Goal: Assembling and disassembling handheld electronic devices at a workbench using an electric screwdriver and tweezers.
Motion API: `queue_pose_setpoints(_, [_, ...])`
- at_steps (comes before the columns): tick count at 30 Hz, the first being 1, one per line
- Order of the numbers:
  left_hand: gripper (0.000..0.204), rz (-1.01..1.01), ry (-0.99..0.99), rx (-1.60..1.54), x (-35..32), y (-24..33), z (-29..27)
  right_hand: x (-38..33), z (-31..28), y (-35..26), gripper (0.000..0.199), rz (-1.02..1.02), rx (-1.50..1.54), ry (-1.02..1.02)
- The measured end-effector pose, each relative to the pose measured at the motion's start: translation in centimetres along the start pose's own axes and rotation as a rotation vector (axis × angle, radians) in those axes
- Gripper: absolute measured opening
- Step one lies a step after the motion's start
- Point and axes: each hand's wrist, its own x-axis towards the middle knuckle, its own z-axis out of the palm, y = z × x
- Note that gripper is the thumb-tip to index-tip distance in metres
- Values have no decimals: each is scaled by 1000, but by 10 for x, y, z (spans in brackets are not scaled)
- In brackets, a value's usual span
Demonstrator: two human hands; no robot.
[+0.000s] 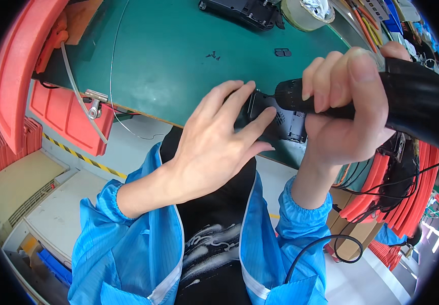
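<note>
My right hand [341, 107] is wrapped around a black electric screwdriver [418, 101], held nearly level. Its tip points left, against the upper edge of a black plastic casing [279, 127] at the table's near edge. The casing has a slotted grille and a pale, silvery section at its right end. My left hand [217, 137] reaches over the casing's left part, its fingers spread around it and steadying it. The palm and fingers hide much of that side. Several tiny dark screws [213, 55] lie on the green table [163, 56] beyond my hands.
A small dark plastic piece [282, 52] lies farther right. Another black casing [242, 11] and a white round tub [306, 14] stand at the back. Red plastic trays [13, 76] rise at left, near a metal clip [95, 101] on the table edge. A black cable [326, 238] hangs by my right sleeve.
</note>
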Motion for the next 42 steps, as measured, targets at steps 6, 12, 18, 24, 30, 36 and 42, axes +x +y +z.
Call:
queue_pose_setpoints(6, [53, 29, 50, 54, -4, -3, 14, 2, -1, 15, 34, -224, -178, -63])
queue_pose_setpoints(12, [51, 38, 61, 61, -4, -2, 15, 1, 8, 25, 31, -318, -220, -58])
queue_pose_setpoints(18, [50, 53, 77, 61, -3, -4, 16, 2, 20, 6, 30, -94, -160, 33])
queue_pose_setpoints(24, [48, 55, 68, 75, -2, -3, 14, 1, 17, 16, 28, -190, -125, 66])
queue_pose_setpoints(30, [39, 59, 185, -13, -1, -11, -3, -1, 8, 16, 28, -240, 0, 19])
queue_pose_setpoints(36, [32, 60, 285, -96, 12, -23, -4, -5, -4, 9, 30, -238, 113, -69])
queue_pose_setpoints(42, [28, 119, 203, 109, 16, -37, -14, -12, -16, 2, 32, -230, 216, -143])
